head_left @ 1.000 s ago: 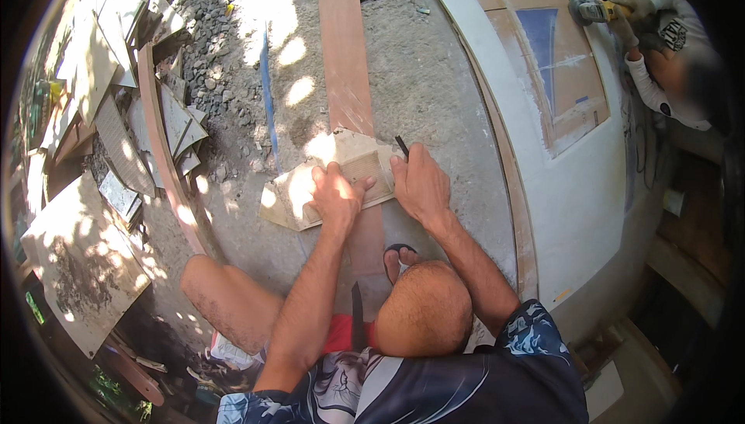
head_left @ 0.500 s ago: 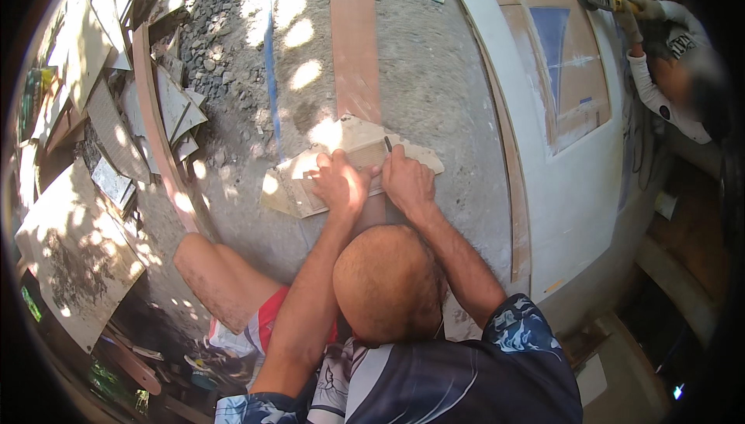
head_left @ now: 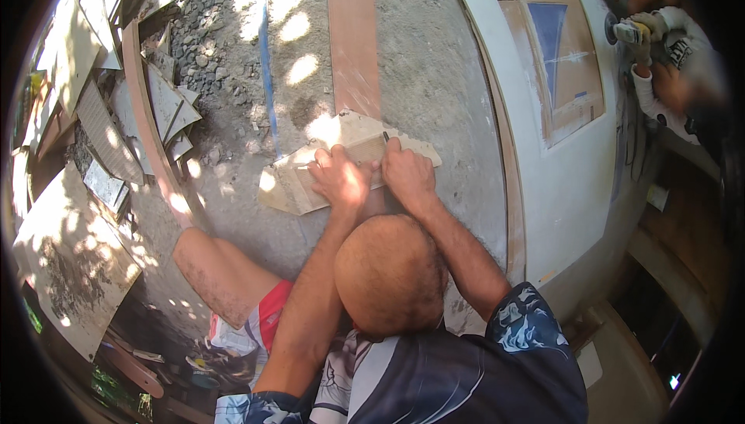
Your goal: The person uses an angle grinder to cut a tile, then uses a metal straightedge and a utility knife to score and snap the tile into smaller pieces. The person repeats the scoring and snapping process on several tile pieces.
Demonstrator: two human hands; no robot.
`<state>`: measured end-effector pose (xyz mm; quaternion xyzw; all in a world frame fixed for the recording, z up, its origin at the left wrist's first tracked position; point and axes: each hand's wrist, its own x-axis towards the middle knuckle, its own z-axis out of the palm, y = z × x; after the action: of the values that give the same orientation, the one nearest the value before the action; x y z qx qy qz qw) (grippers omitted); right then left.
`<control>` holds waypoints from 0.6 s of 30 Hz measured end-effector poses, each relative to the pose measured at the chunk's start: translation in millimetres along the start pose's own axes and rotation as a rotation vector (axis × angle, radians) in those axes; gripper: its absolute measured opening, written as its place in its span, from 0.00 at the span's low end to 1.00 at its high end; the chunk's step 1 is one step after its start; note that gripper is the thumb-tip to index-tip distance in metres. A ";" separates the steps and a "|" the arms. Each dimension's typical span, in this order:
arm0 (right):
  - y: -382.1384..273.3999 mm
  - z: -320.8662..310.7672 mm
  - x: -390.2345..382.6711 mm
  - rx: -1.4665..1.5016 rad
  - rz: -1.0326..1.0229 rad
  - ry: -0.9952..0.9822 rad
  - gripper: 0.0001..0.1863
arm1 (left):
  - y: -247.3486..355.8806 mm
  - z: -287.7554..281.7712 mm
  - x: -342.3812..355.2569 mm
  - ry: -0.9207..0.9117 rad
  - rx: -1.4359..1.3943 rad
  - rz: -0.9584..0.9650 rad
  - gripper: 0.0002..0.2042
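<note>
A flat tan piece of board [head_left: 291, 197] with angled ends lies across a long reddish-brown plank [head_left: 353, 51]. My left hand [head_left: 341, 179] presses on the board with its fingers spread. Close beside it on the right, my right hand [head_left: 408, 173] is closed around a thin, dark pencil-like stick [head_left: 386, 137], whose upper end pokes out above the fingers. The lower end is hidden by the hand. A paler, straight-edged strip [head_left: 365, 147] runs slantwise over the board between the hands; whether it is a separate piece, I cannot tell.
Broken board scraps [head_left: 109, 125] and a long wooden strip [head_left: 140, 90] lie at left, beside gravel [head_left: 209, 43]. A blue strip [head_left: 268, 74] is on the ground. At right lies a large white panel [head_left: 574, 206]; beyond it a gloved co-worker [head_left: 660, 43] holds a power sander [head_left: 627, 33].
The co-worker's sander has moved nearer and to the right, off the white panel's edge. My hands keep almost the same place on the board; the view has shifted slightly.
</note>
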<state>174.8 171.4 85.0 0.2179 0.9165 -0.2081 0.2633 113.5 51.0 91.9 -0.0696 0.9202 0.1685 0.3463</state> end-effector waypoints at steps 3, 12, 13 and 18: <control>14.8 10.0 -33.5 -0.049 0.024 -0.113 0.12 | 2.0 1.4 1.9 -0.002 0.034 -0.016 0.31; 9.7 -26.0 -64.1 0.095 0.117 -0.007 0.14 | 0.3 -11.1 -1.0 -0.013 0.013 0.015 0.28; 7.4 -23.2 -49.7 0.095 0.099 0.039 0.14 | 2.1 -9.4 -1.1 0.001 0.003 0.030 0.27; -0.4 -2.9 -8.3 0.094 0.024 0.142 0.14 | -9.9 1.9 3.2 0.064 -0.091 0.097 0.26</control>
<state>179.8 170.2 92.2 0.2553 0.9194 -0.2319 0.1894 114.7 42.5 85.9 -0.0458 0.9244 0.2247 0.3047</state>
